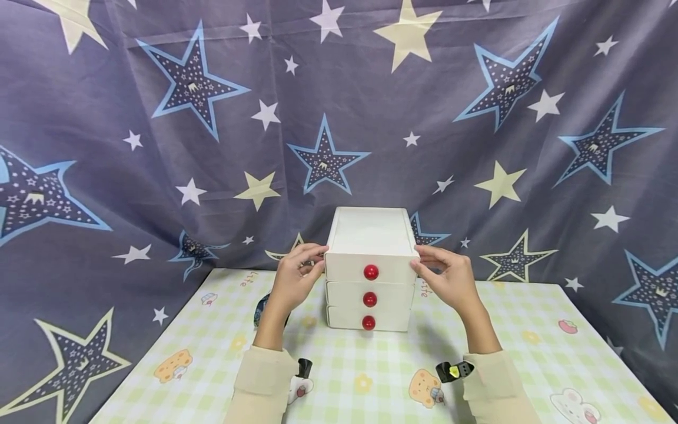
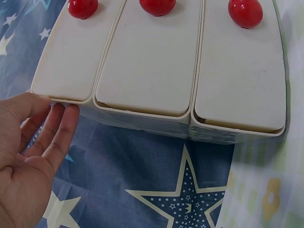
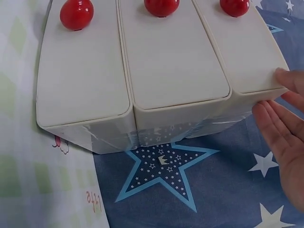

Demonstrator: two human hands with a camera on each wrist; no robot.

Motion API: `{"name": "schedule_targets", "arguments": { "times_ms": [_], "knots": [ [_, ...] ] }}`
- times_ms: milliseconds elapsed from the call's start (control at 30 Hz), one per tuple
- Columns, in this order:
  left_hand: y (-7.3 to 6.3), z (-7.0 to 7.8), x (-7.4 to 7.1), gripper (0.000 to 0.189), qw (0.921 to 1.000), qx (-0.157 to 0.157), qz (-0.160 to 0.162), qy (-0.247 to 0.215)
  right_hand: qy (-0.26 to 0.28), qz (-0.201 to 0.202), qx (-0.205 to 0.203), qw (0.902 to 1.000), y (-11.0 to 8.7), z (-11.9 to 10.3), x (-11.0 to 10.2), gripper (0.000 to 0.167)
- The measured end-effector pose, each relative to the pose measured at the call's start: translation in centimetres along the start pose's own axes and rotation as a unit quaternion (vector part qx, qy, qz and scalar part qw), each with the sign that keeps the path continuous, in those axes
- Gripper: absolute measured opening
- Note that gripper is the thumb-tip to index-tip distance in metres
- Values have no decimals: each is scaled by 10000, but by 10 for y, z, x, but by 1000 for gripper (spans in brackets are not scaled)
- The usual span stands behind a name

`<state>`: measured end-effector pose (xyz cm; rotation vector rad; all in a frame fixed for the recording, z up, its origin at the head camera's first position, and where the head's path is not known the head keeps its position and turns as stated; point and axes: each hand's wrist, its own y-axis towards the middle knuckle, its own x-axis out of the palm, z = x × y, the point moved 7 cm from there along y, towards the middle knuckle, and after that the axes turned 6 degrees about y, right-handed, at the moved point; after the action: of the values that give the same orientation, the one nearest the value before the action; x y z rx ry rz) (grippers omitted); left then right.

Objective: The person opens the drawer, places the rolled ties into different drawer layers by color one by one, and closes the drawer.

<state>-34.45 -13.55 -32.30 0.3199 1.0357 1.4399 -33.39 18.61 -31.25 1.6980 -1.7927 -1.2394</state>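
A white cabinet (image 1: 368, 294) of stacked drawers with red round knobs stands on the table. At its upper left front corner my left hand (image 1: 296, 277) grips the top drawer unit (image 1: 346, 268), the thumb at the front edge and fingertips against the side (image 2: 26, 156). My right hand (image 1: 447, 274) holds the opposite corner. In the right wrist view its thumb (image 3: 290, 80) lies on the front face and the fingers sit along the side. All the drawers look pushed in. The cabinet's back is hidden.
A dark patterned object (image 1: 262, 309) is partly hidden behind the left forearm. A green-and-white checked cloth (image 1: 201, 335) with printed cartoons covers the table. A dark starry curtain (image 1: 296, 218) hangs behind. Black wrist devices (image 1: 454, 371) are worn at both cuffs.
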Motion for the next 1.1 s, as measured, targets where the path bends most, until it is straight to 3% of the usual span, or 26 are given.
{"name": "schedule_targets", "arguments": {
  "times_ms": [300, 433, 600, 733, 933, 1100],
  "knots": [
    [0, 1, 1, 30, 9999, -35, 13, 97, 16, -55, 125, 9999, -2, 2, -1, 33],
    [3, 7, 0, 25, 9980, 264, 218, 529, 3, -64, 156, 9999, -1, 1, 0, 34],
    [3, 27, -4, 20, 9835, 757, 813, 1424, -59, -79, 214, 9997, -2, -1, 1, 34],
    [2, 41, -9, 15, 9722, 1052, 1127, 1762, -67, -125, 262, 9996, -3, 0, 2, 34],
    [3, 52, -1, 12, 9654, 1383, 1006, 1968, -99, -89, 266, 9996, -3, 0, 1, 34],
    [-3, 61, 12, 14, 9497, 1811, 722, 2450, -120, -114, 183, 9997, -1, -1, 1, 34]
  ]
}}
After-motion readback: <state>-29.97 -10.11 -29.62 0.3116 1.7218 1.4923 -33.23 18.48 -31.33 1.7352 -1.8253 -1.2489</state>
